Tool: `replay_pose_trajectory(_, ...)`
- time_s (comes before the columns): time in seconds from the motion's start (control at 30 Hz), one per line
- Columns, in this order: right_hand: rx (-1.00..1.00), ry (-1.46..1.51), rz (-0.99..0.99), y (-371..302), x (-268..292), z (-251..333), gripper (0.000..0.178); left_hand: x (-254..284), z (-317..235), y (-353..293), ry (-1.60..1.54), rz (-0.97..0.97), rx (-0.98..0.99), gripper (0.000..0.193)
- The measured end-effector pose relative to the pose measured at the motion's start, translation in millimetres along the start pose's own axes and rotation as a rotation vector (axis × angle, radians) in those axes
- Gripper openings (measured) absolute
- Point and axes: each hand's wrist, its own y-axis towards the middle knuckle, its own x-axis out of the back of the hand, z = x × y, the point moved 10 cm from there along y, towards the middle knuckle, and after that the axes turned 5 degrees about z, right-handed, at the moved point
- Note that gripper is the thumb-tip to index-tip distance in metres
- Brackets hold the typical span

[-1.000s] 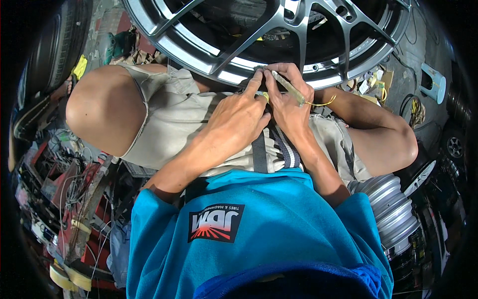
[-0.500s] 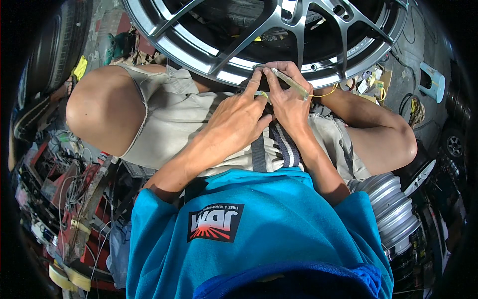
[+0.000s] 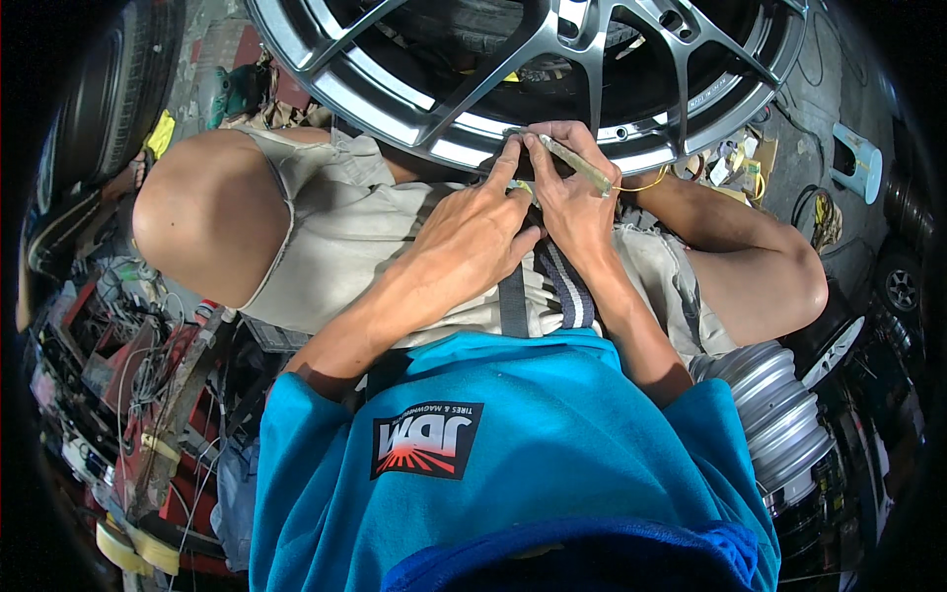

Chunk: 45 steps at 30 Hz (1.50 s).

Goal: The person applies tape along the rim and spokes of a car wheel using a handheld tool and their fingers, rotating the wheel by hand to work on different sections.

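The largest thing before you is the grey metal wheel rim [image 3: 584, 49], at the top of the view just beyond your lap, its far side cut off by the edge. Its slim spokes fork outward from the hub, smooth and satin-like, with dark openings between them. Rounded holes pierce the metal near the hub. The outer lip curves toward you in bright bands, almost white where light strikes it, darker grey further right; a line of small lettering runs along the inner band there.

Your left hand [image 3: 472, 222] points its index finger to the rim's near edge, thumb spread apart, other fingers bent; you cannot tell from here whether they grip anything. Your right hand [image 3: 574, 197] is closed around a slim, pale greenish stick [image 3: 575, 166], scuffed-looking and slanting from its upper end by the rim's edge down across your fingers. Whether its tip touches the metal is unclear. Thinnest of all, a yellow strand [image 3: 646, 185] curves rightward near the stick's lower end.
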Motion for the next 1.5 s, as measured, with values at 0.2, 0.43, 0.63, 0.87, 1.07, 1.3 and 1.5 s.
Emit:
replay_pose_trajectory(0.2,0.025,0.021,0.008,0.8,-0.2,-1.1,0.011,-1.8,1.0,0.3,-0.016,0.009,0.019,0.036)
replay_pose_trajectory(0.43,-0.003,0.056,0.027,1.4,-2.1,-2.9,0.010,-3.5,2.1,0.7,-0.005,0.002,0.019,0.039)
replay_pose_trajectory(0.63,0.000,0.040,0.037,1.7,-1.7,-1.6,0.010,-2.9,2.2,-1.3,0.008,-0.050,-0.002,0.039)
replay_pose_trajectory(0.87,0.000,0.077,-0.001,0.1,1.8,-3.7,0.011,-2.5,2.9,-0.5,-0.008,-0.011,0.021,0.038)
replay_pose_trajectory(1.07,0.029,0.059,-0.071,-3.6,6.5,-3.9,0.011,-0.2,2.8,5.6,0.041,-0.056,0.021,0.034)
replay_pose_trajectory(1.3,0.067,0.075,-0.054,-3.5,5.7,-2.8,0.011,8.5,14.4,3.3,0.065,-0.145,0.184,0.024)
replay_pose_trajectory(1.5,0.062,0.056,-0.067,-2.1,5.7,-0.4,0.014,8.7,8.2,-1.3,0.046,-0.136,0.101,0.025)
